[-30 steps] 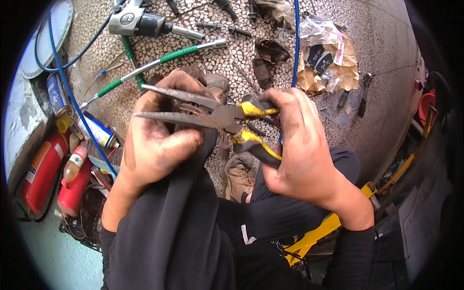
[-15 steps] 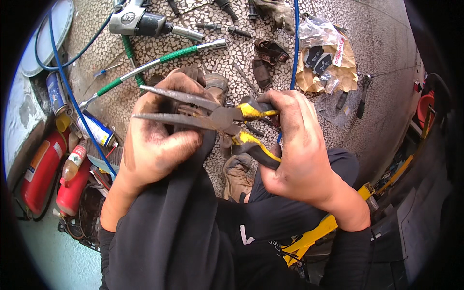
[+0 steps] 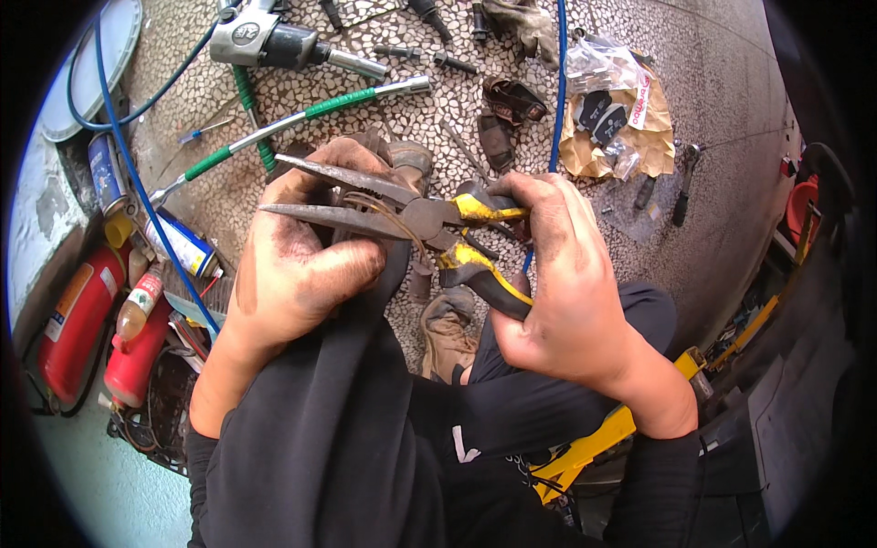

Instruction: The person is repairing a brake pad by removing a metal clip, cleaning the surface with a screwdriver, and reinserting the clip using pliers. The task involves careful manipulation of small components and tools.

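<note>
My right hand (image 3: 571,265) is closed on the handles of long-nose pliers (image 3: 423,219), which are yellow and black. The pliers' long jaws are spread and point left, passing in front of my left hand (image 3: 301,251). That hand is dirty with grease, its fingers curled round a dark, grimy part (image 3: 365,151) that the jaws and fingers mostly hide. A thin brownish wire (image 3: 393,212) bends out between the jaws and runs down past the pliers' pivot. Below the pivot hangs a small dark piece (image 3: 420,281); I cannot tell whether it joins the wire.
An impact wrench (image 3: 274,41) and a green-gripped bar (image 3: 301,114) lie on the stone-chip floor ahead. Brake pads (image 3: 603,117) rest on brown paper (image 3: 658,151) at the right, near a ratchet (image 3: 687,187). Spray cans (image 3: 183,242) and red extinguishers (image 3: 78,315) stand left. A blue hose (image 3: 559,82) crosses the floor.
The pliers have shifted slightly right and down. The wire now shows more plainly between the jaws and across the pivot. Both hands keep their grips.
</note>
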Demonstrator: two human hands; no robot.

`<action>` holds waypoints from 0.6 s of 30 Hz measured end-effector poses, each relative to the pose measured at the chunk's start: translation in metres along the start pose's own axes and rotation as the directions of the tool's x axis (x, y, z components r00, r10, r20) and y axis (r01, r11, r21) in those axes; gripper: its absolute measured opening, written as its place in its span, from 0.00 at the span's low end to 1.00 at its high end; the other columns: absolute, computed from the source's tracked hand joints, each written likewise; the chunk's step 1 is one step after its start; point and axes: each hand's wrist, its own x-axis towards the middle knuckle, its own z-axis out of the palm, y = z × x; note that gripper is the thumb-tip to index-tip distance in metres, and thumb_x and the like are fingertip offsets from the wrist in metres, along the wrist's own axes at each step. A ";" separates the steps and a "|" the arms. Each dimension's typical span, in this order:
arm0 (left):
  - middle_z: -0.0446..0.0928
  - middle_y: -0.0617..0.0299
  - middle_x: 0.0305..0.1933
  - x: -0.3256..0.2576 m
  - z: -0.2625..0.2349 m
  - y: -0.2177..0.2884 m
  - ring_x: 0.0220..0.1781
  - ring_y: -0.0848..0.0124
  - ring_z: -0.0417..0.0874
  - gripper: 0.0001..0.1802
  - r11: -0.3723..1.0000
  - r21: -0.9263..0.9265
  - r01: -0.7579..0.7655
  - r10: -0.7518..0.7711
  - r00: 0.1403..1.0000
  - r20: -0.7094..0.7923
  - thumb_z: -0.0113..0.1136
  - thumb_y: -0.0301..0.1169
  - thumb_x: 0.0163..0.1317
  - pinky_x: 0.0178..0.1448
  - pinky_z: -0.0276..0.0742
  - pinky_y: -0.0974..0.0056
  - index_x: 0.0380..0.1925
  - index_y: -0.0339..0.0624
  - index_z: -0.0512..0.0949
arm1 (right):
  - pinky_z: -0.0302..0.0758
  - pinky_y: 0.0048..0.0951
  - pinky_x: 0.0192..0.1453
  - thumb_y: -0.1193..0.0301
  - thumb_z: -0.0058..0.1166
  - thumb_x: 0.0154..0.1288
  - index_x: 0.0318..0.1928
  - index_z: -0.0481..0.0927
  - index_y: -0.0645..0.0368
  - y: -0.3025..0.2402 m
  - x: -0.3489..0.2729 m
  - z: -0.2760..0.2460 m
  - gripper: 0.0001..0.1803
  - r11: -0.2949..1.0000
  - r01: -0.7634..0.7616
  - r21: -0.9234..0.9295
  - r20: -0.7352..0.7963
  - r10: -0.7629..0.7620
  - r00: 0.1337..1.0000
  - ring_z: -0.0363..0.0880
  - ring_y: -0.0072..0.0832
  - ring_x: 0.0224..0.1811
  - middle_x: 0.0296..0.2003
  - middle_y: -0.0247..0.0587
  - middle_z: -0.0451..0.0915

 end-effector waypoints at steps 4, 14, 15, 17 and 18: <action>0.80 0.60 0.43 0.002 -0.003 0.001 0.46 0.75 0.78 0.23 1.000 0.008 -0.013 0.012 1.000 0.028 0.61 0.27 0.43 0.53 0.74 0.68 0.44 0.35 0.74 | 0.66 0.48 0.52 0.76 0.64 0.30 0.58 0.66 0.73 -0.003 0.002 -0.005 0.46 1.000 0.006 -0.029 0.011 -0.006 1.000 0.68 0.51 0.46 0.44 0.57 0.68; 0.77 0.60 0.38 0.000 0.003 -0.003 0.28 0.79 0.73 0.25 1.000 -0.019 0.021 -0.022 0.998 -0.062 0.68 0.32 0.42 0.24 0.63 0.74 0.41 0.36 0.72 | 0.66 0.47 0.51 0.76 0.64 0.30 0.58 0.66 0.73 0.000 0.002 0.000 0.46 1.000 -0.005 0.007 0.017 0.005 1.000 0.68 0.50 0.45 0.44 0.56 0.67; 0.77 0.60 0.38 0.001 0.001 -0.008 0.27 0.79 0.73 0.24 0.999 0.018 -0.029 0.030 0.998 -0.049 0.67 0.31 0.42 0.24 0.63 0.74 0.41 0.36 0.71 | 0.66 0.47 0.51 0.76 0.64 0.30 0.59 0.66 0.73 -0.001 0.002 -0.002 0.46 1.000 -0.015 0.019 0.030 0.015 0.999 0.68 0.50 0.45 0.44 0.56 0.67; 0.77 0.60 0.38 0.003 -0.001 -0.010 0.27 0.79 0.73 0.24 0.996 0.039 -0.082 0.083 0.996 -0.024 0.67 0.31 0.42 0.24 0.62 0.75 0.41 0.36 0.72 | 0.66 0.46 0.52 0.76 0.64 0.31 0.59 0.65 0.73 -0.002 0.002 -0.005 0.46 1.000 -0.016 0.011 0.037 0.016 0.999 0.69 0.50 0.46 0.44 0.56 0.68; 0.77 0.60 0.38 0.004 -0.002 -0.009 0.27 0.79 0.73 0.23 0.996 0.023 -0.085 0.085 0.996 -0.013 0.66 0.30 0.42 0.25 0.62 0.75 0.40 0.36 0.72 | 0.66 0.46 0.52 0.76 0.64 0.31 0.60 0.65 0.74 -0.002 0.002 -0.005 0.47 1.000 -0.009 -0.011 0.032 0.009 0.999 0.69 0.50 0.46 0.45 0.57 0.68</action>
